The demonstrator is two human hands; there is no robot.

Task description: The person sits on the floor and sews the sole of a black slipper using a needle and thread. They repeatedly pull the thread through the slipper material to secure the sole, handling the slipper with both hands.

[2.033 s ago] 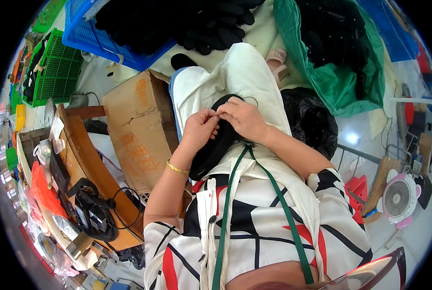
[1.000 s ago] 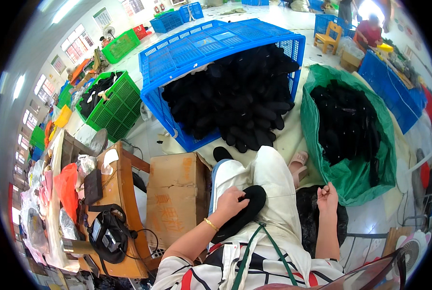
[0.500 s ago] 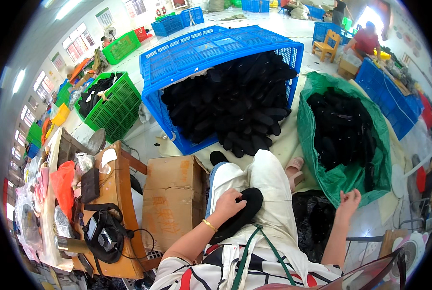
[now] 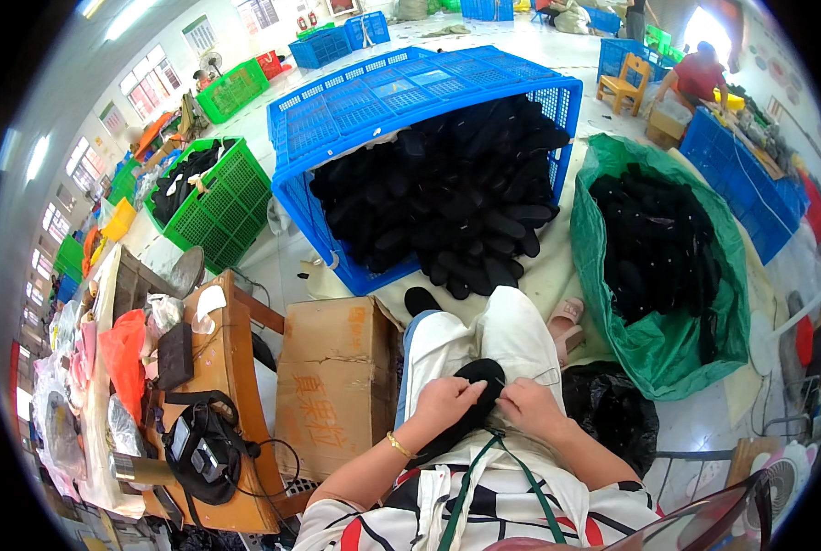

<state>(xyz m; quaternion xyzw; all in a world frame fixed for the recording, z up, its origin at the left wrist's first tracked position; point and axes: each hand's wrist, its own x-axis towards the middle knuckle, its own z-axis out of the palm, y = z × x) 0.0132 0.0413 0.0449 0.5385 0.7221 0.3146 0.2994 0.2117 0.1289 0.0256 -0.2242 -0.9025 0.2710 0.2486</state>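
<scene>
A black slipper (image 4: 470, 413) lies lengthwise across my lap on the white cloth, its rounded end pointing away from me. My left hand (image 4: 449, 404) is closed on its left side, with thumb and fingers pressing the upper surface. At the slipper's right edge my right hand (image 4: 532, 407) is pinched closed. Whatever is between those fingertips is too small to make out. In front of my knees, a blue crate (image 4: 374, 106) lies tipped on its side, with a heap of similar black slippers (image 4: 447, 193) spilling from its opening.
To the right stands an open green sack (image 4: 603, 303) holding more black pieces. A cardboard box (image 4: 332, 376) is at my left, beside a wooden table (image 4: 231, 367) with a black bag (image 4: 204, 450). A black plastic bag (image 4: 622, 422) sits by my right leg. A person (image 4: 700, 78) works at the far right.
My right hand has come in from beside the green sack to the slipper's right edge, its fingers now closed. My left hand still holds the slipper, and has shifted slightly.
</scene>
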